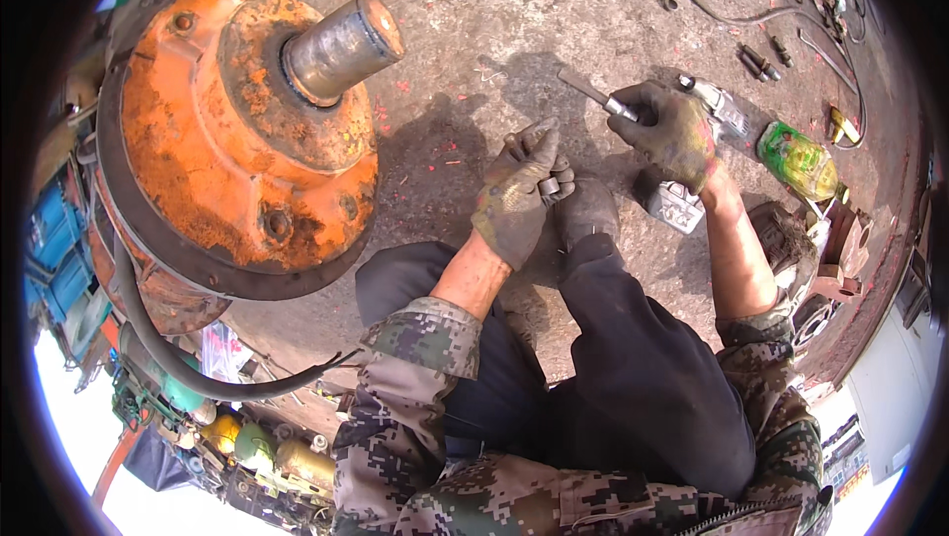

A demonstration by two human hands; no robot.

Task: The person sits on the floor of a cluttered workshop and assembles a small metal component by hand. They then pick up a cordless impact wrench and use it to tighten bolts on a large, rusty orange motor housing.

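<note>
While one cylinder [549,186] in left grip [514,195], one bladed tool [596,94] in right grip [674,131].

Orange flanged housing [213,140] at left, paint worn and rust-stained, bolt holes around flange. Bare steel shaft stub [341,53] jutting from its centre. Black cable [237,391] curving below housing, stripped wire ends splayed. Stained concrete floor [435,32], red flecks scattered. Right side: green-patterned plastic bottle [796,157], dark bolts [759,63] lying close together, thin black hose [730,21]. Left edge: blue bins [54,224].
</note>
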